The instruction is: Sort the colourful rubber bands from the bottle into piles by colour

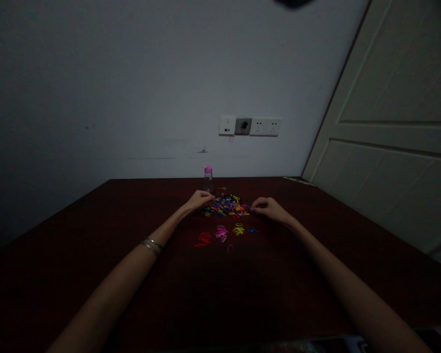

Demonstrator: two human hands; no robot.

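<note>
A heap of small multicoloured loops (226,205), rubber bands or paper clips by their look, lies on the dark red table. My left hand (198,200) reaches the heap's left edge, fingers pinched together, with the tips hidden among the pieces. At the right edge is my right hand (269,209), thumb and forefinger closed beside a blue bit. What either hand holds is too small to make out. Nearer to me lie little groups sorted by colour: red loops (204,239), pink loops (221,233), yellow loops (238,229) and a blue loop group (253,230). One single pink loop (230,248) lies in front.
Behind the heap stands a clear bottle (208,181) with a pink cap. The dark red table (150,294) meets a pale wall (132,98) that carries a row of sockets (250,126). A white door (397,122) is on the right. The light is dim.
</note>
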